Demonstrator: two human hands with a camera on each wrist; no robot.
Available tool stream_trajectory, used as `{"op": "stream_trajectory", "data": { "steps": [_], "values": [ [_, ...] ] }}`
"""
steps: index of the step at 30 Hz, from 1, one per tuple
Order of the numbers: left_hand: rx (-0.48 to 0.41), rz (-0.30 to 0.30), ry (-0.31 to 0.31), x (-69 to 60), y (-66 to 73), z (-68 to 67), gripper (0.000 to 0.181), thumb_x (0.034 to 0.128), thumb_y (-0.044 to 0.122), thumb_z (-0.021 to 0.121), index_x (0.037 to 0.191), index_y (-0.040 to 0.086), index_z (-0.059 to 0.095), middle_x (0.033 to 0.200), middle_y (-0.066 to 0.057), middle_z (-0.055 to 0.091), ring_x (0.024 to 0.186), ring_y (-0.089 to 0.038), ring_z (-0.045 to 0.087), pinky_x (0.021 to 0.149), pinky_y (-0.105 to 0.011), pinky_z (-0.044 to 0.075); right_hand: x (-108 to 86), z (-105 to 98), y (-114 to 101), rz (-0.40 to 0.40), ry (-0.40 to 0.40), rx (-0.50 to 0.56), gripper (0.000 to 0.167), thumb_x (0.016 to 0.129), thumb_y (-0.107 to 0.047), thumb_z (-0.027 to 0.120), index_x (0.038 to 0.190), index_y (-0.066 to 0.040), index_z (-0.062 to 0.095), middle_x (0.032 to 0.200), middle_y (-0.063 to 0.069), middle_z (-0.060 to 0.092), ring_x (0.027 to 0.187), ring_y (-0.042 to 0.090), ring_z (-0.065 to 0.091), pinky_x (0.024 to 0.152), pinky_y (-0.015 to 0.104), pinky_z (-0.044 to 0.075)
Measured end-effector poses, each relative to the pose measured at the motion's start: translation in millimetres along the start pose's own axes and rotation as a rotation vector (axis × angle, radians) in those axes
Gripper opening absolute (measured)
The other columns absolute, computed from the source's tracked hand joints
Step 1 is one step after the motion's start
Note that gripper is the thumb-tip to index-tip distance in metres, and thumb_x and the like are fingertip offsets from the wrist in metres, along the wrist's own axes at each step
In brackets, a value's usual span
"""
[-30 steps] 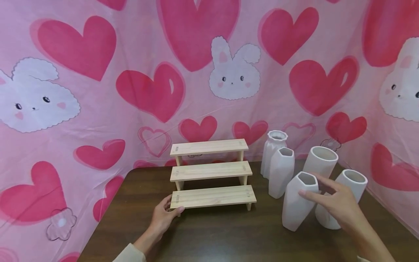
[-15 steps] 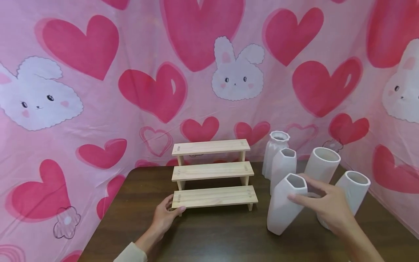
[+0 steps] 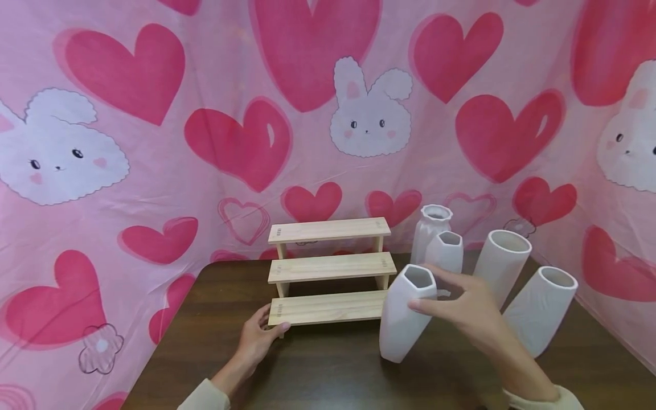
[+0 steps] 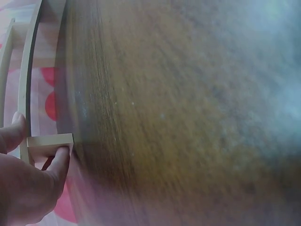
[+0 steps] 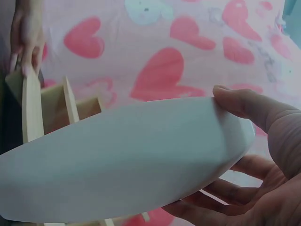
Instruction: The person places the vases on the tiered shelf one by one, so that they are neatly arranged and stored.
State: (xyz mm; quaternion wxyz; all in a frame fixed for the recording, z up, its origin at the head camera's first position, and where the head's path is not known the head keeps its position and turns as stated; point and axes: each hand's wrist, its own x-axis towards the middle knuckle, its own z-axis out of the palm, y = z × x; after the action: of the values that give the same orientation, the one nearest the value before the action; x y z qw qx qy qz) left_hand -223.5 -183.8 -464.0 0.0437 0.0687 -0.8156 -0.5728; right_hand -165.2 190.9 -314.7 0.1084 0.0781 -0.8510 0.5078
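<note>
In the head view, the held vase (image 3: 406,322) covers the right end of the lowest shelf (image 3: 328,308). The right hand (image 3: 463,304) and that vase hide the lower part of the rear vase (image 3: 446,253). Marks (image 3: 279,310) on the shelf's left end are too small to read; the rabbit print (image 3: 627,145) at the right edge is cut off. In the left wrist view, the left hand (image 4: 30,186) is cut by the left edge, and the worktop (image 4: 164,117) blurs toward the upper right. In the right wrist view, the held vase's base runs off the left edge; blurred fingers (image 5: 29,52) at upper left seem to touch the lowest shelf.
</note>
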Motion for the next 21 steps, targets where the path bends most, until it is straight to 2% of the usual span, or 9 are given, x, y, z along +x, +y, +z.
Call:
{"op": "stream_trajectory", "data": {
  "steps": [2, 3, 6, 8, 10, 13, 16, 21],
  "values": [
    [-0.003, -0.002, 0.002, -0.1, -0.4, -0.1, 0.071, 0.0797, 0.020, 0.080, 0.138, -0.003, 0.046, 0.122, -0.024, 0.060, 0.107, -0.030, 0.058, 0.081, -0.034, 0.052, 5.2, 7.4, -5.5, -0.026, -0.025, 0.040, 0.062, 0.072, -0.029, 0.086, 0.127, -0.014, 0.064, 0.111, 0.005, 0.069, 0.093, 0.020, 0.066, 0.076, 0.032, 0.054],
    [-0.003, 0.003, 0.002, -0.4, -0.3, -0.2, 0.071, 0.0799, 0.020, 0.080, 0.138, -0.003, 0.046, 0.122, -0.024, 0.060, 0.106, -0.030, 0.058, 0.080, -0.034, 0.051, 7.6, 11.1, -8.8, -0.030, -0.034, 0.050, 0.062, 0.071, -0.029, 0.087, 0.127, -0.015, 0.064, 0.114, 0.005, 0.068, 0.095, 0.020, 0.065, 0.076, 0.031, 0.054],
    [-0.014, 0.010, 0.000, -0.8, 0.6, -0.3, 0.070, 0.0802, 0.018, 0.079, 0.138, -0.004, 0.046, 0.122, -0.024, 0.060, 0.105, -0.030, 0.059, 0.079, -0.033, 0.051, 16.2, 21.2, -18.6, -0.052, -0.066, 0.083, 0.066, 0.070, -0.029, 0.087, 0.129, -0.013, 0.063, 0.121, 0.005, 0.066, 0.106, 0.022, 0.062, 0.082, 0.034, 0.052],
    [-0.015, 0.017, -0.002, -1.0, -0.6, 0.4, 0.070, 0.0803, 0.017, 0.079, 0.138, -0.004, 0.046, 0.121, -0.025, 0.060, 0.104, -0.030, 0.059, 0.078, -0.033, 0.051, 21.7, 28.1, -24.9, -0.054, -0.081, 0.083, 0.070, 0.069, -0.031, 0.088, 0.131, -0.013, 0.061, 0.126, 0.004, 0.063, 0.114, 0.023, 0.057, 0.090, 0.040, 0.048],
    [-0.014, 0.018, 0.000, -0.6, -1.5, 1.6, 0.070, 0.0799, 0.018, 0.080, 0.138, -0.004, 0.046, 0.122, -0.025, 0.060, 0.104, -0.030, 0.059, 0.078, -0.033, 0.052, 28.2, 34.6, -30.8, -0.058, -0.098, 0.092, 0.071, 0.067, -0.031, 0.089, 0.130, -0.013, 0.062, 0.125, 0.004, 0.064, 0.113, 0.023, 0.058, 0.091, 0.043, 0.048],
    [-0.014, 0.014, 0.003, 1.0, -4.0, 3.5, 0.070, 0.0790, 0.020, 0.080, 0.137, -0.002, 0.047, 0.122, -0.024, 0.060, 0.104, -0.029, 0.060, 0.078, -0.033, 0.053, 37.0, 44.5, -39.3, -0.053, -0.122, 0.097, 0.071, 0.066, -0.034, 0.089, 0.129, -0.017, 0.063, 0.122, 0.003, 0.065, 0.102, 0.023, 0.064, 0.085, 0.041, 0.052],
    [-0.023, 0.011, 0.000, 1.7, -5.0, 3.8, 0.071, 0.0792, 0.020, 0.080, 0.138, -0.002, 0.047, 0.122, -0.024, 0.060, 0.103, -0.029, 0.060, 0.078, -0.035, 0.053, 45.8, 55.7, -47.2, -0.042, -0.158, 0.136, 0.069, 0.066, -0.035, 0.089, 0.129, -0.021, 0.063, 0.120, 0.001, 0.066, 0.093, 0.024, 0.066, 0.074, 0.036, 0.055],
    [-0.034, -0.003, 0.004, 1.3, -3.2, 2.8, 0.071, 0.0788, 0.020, 0.080, 0.138, 0.000, 0.047, 0.122, -0.023, 0.060, 0.100, -0.027, 0.061, 0.078, -0.035, 0.053, 61.2, 76.7, -57.5, -0.069, -0.195, 0.205, 0.068, 0.067, -0.035, 0.088, 0.129, -0.022, 0.063, 0.114, 0.000, 0.067, 0.100, 0.025, 0.061, 0.074, 0.037, 0.055]
  ]
}}
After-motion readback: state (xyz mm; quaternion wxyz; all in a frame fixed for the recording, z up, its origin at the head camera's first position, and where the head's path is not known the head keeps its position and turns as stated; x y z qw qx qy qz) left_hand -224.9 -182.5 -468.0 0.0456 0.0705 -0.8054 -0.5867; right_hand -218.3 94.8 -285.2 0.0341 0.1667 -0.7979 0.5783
